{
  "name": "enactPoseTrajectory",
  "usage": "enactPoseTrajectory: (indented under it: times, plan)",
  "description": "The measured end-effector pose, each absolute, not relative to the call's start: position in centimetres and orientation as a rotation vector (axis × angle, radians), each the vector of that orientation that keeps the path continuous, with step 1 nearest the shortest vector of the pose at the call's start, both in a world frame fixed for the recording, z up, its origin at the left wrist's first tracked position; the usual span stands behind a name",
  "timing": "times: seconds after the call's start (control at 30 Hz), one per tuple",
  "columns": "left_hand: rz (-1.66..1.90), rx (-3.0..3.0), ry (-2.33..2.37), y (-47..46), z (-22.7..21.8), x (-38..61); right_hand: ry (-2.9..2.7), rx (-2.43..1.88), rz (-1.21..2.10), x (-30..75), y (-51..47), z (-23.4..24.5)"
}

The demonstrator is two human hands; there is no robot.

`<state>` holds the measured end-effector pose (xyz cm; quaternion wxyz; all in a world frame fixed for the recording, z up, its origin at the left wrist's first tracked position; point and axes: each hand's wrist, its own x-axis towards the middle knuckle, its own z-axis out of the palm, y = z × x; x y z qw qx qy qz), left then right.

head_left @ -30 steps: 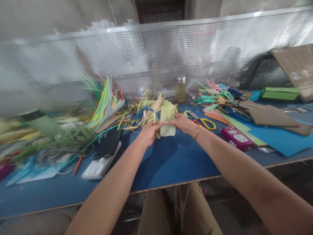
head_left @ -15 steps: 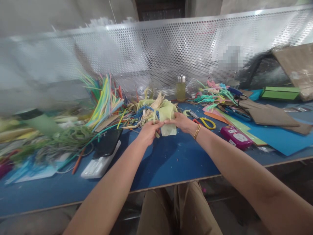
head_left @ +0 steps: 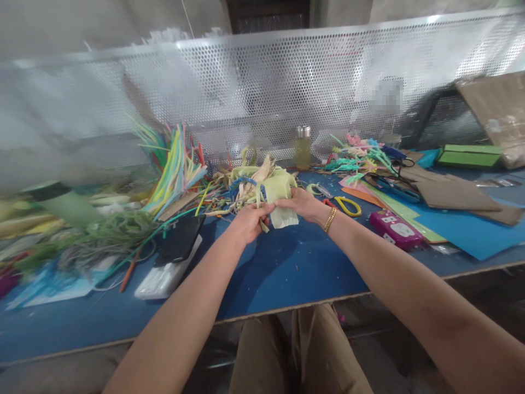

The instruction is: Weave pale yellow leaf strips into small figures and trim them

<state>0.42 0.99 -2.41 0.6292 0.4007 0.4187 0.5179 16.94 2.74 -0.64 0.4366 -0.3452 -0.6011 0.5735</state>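
Observation:
In the middle of the head view, my left hand and my right hand meet just above the table. Between them is a wide pale yellow-green strip that looks like corn husk, its lower end hanging down. Both hands are closed with the thumbs pressed on it. A narrow strip of similar colour stands up from my left fingers. Right behind lies a heap of dried husks with a blue cord in it. Most of my fingertips are hidden behind the strip.
Yellow-handled scissors and a purple case lie to the right. A black phone rests on a white box at left. Coloured pipe cleaners and a bottle stand near the perforated metal panel.
The lower end of the wide strip has swung slightly to the right. Both hands keep their hold in nearly the same place.

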Motion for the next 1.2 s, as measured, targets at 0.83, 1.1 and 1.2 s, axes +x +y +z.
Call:
enactPoseTrajectory:
  times: [0.83, 1.1, 1.2]
  plan:
    - [1.769, 0.381, 0.150, -1.6, 6.0, -8.4, -0.953, -1.217, 1.222, 20.8, 7.8, -1.5]
    - [1.536, 0.586, 0.668, -0.3, 4.1, -4.5, -1.067, -0.923, 1.525, 19.2, 5.7, -0.4]
    - [1.433, 0.679, 0.828, -0.4, 1.9, -0.5, -1.179, -0.869, 1.565, 18.2, 4.6, -0.8]
